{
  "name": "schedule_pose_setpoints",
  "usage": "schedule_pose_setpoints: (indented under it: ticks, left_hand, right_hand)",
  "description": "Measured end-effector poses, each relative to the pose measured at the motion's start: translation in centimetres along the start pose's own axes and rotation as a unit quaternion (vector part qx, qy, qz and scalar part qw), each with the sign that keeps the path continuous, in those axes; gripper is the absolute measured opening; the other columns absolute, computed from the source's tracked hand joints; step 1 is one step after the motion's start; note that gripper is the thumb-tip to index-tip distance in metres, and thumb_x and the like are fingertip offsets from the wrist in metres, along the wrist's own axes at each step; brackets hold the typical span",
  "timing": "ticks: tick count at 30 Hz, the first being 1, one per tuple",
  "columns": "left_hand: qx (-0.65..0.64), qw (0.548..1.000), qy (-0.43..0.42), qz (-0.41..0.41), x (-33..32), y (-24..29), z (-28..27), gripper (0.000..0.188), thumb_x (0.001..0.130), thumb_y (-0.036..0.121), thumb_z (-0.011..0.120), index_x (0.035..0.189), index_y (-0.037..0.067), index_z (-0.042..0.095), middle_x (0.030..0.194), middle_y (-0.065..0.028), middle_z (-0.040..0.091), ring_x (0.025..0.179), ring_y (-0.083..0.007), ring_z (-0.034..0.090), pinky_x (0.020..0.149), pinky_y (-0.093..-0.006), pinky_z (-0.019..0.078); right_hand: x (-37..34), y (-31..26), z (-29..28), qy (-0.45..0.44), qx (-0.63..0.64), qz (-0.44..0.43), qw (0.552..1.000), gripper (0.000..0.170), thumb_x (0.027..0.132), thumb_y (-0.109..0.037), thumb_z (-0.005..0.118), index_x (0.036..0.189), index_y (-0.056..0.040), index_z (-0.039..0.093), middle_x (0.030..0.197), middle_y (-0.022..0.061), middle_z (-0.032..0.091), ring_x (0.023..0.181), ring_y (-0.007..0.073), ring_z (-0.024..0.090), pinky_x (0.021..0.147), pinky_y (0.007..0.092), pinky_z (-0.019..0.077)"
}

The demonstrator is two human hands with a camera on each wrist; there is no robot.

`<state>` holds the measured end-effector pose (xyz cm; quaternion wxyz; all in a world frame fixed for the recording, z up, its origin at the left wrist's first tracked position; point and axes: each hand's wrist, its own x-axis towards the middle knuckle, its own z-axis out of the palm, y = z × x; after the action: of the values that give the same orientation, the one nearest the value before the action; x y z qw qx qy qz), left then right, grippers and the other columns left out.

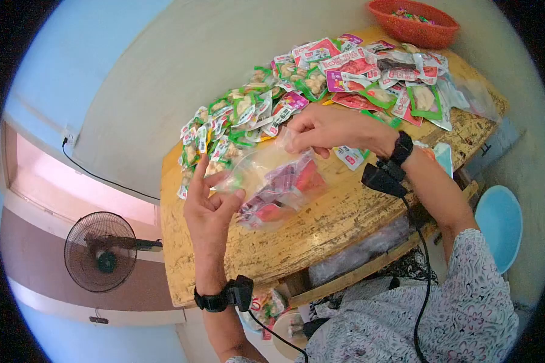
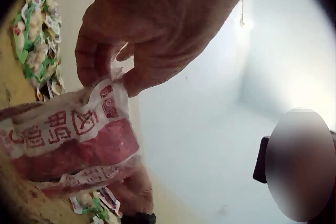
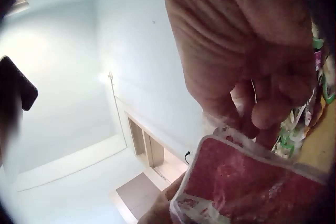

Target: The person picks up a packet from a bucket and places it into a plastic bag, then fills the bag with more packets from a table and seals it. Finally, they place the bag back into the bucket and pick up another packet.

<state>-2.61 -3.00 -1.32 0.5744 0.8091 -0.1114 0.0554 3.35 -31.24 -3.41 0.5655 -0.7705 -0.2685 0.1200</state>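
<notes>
A thin, wrinkled clear plastic bag (image 1: 254, 164) is being held at the centre of the head view, above the scuffed yellow wooden table (image 1: 224, 263), its edges being pinched by the left hand (image 1: 209, 209) at centre-left and the right hand (image 1: 336, 130) just above centre. Flat, glossy red-and-white packets (image 1: 284, 192) are being shown through its film. Across the upper middle, a loose heap of small packets (image 1: 351, 63), some green-edged with pale, lumpy contents, is being borne by the tabletop, near a round red basket (image 1: 418, 33) upper right.
</notes>
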Motion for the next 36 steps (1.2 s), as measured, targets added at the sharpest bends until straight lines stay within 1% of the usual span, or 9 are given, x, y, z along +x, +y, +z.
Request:
schedule_pose_setpoints:
  ticks: [6, 9, 12, 15, 16, 19, 25, 32, 36]
  left_hand:
    - [0.277, 0.93, 0.067, 0.232, -0.1, 2.5, 1.4, 0.08, 0.075, -0.005, 0.071, 0.149, 0.007, 0.042, 0.125, -0.0134, 0.058, 0.103, -0.0284, 0.06, 0.088, -0.0385, 0.0509]
    - [0.313, 0.89, 0.032, 0.33, -0.3, 3.7, 1.9, 0.069, 0.078, -0.001, 0.074, 0.142, 0.005, 0.05, 0.121, -0.0162, 0.059, 0.103, -0.0335, 0.061, 0.09, -0.0394, 0.0494]
    - [0.298, 0.9, -0.043, 0.314, -1.0, 4.1, 3.6, 0.061, 0.078, 0.008, 0.078, 0.134, 0.002, 0.055, 0.116, -0.0181, 0.061, 0.103, -0.0347, 0.061, 0.088, -0.0402, 0.0501]
    - [0.29, 0.926, -0.124, 0.208, -1.1, 3.3, 4.2, 0.063, 0.077, 0.014, 0.081, 0.133, 0.001, 0.054, 0.112, -0.0182, 0.062, 0.1, -0.0355, 0.062, 0.086, -0.0411, 0.0506]
    - [0.315, 0.905, -0.129, 0.255, -0.9, 2.9, 4.0, 0.063, 0.076, 0.016, 0.082, 0.13, 0.0, 0.055, 0.111, -0.0183, 0.062, 0.098, -0.0341, 0.063, 0.082, -0.0409, 0.0518]
    - [0.362, 0.895, -0.173, 0.197, -0.9, 3.0, 4.0, 0.058, 0.075, 0.016, 0.081, 0.126, 0.001, 0.057, 0.102, -0.0172, 0.064, 0.093, -0.0324, 0.065, 0.077, -0.0397, 0.0522]
    - [0.319, 0.925, -0.175, 0.111, -0.5, 2.4, 3.9, 0.041, 0.074, 0.012, 0.08, 0.109, 0.002, 0.064, 0.084, -0.0157, 0.068, 0.076, -0.0313, 0.068, 0.07, -0.0374, 0.0523]
    - [0.192, 0.976, -0.101, 0.034, 0.3, -0.4, -0.2, 0.028, 0.077, 0.006, 0.079, 0.101, -0.001, 0.066, 0.087, -0.0069, 0.071, 0.076, -0.0114, 0.064, 0.069, -0.0285, 0.0514]
    - [0.069, 0.996, -0.036, -0.039, -2.5, -1.0, -3.9, 0.021, 0.08, 0.005, 0.079, 0.098, 0.003, 0.068, 0.089, -0.0007, 0.072, 0.075, -0.0065, 0.064, 0.068, -0.0234, 0.0498]
  right_hand:
    - [0.5, 1.5, -0.2, -0.056, -0.022, -0.011, 0.998, 0.028, 0.091, -0.026, 0.069, 0.075, -0.0042, 0.062, 0.062, -0.0035, 0.053, 0.052, 0.0055, 0.052, 0.048, 0.0233, 0.0392]
    - [0.7, 1.6, -0.2, -0.061, -0.027, -0.01, 0.998, 0.028, 0.091, -0.026, 0.069, 0.074, -0.0042, 0.062, 0.059, -0.0033, 0.052, 0.051, 0.0057, 0.052, 0.047, 0.0235, 0.0392]
    - [0.8, 1.8, -0.1, -0.064, -0.023, -0.013, 0.998, 0.027, 0.09, -0.025, 0.069, 0.073, -0.0042, 0.062, 0.059, -0.0023, 0.054, 0.05, 0.0061, 0.053, 0.047, 0.0235, 0.0396]
    - [0.8, 2.1, -0.1, -0.069, -0.027, -0.026, 0.997, 0.026, 0.089, -0.023, 0.068, 0.073, -0.0039, 0.062, 0.061, -0.0011, 0.058, 0.051, 0.0065, 0.054, 0.047, 0.0235, 0.0404]
    - [0.8, 2.1, -0.1, -0.068, -0.033, -0.027, 0.997, 0.025, 0.089, -0.022, 0.068, 0.074, -0.0037, 0.062, 0.061, -0.0007, 0.059, 0.051, 0.0067, 0.055, 0.047, 0.0234, 0.0407]
    - [0.7, 1.9, 0.0, -0.067, -0.045, -0.025, 0.996, 0.024, 0.089, -0.022, 0.067, 0.075, -0.003, 0.063, 0.064, 0.0002, 0.061, 0.051, 0.0071, 0.055, 0.048, 0.0235, 0.0423]
    - [0.9, 2.2, 0.8, -0.033, -0.068, -0.031, 0.997, 0.025, 0.092, -0.023, 0.066, 0.08, -0.0014, 0.064, 0.072, 0.0029, 0.066, 0.053, 0.0083, 0.058, 0.049, 0.0243, 0.0456]
    - [-0.9, 0.6, 1.3, 0.053, -0.017, -0.022, 0.998, 0.024, 0.096, -0.026, 0.065, 0.092, -0.0025, 0.064, 0.073, 0.0052, 0.066, 0.054, 0.0091, 0.059, 0.05, 0.0238, 0.0461]
    - [-0.8, 0.5, 2.5, 0.033, -0.027, -0.047, 0.998, 0.022, 0.096, -0.024, 0.064, 0.093, -0.0019, 0.063, 0.072, 0.0046, 0.066, 0.054, 0.0088, 0.059, 0.05, 0.0227, 0.0458]
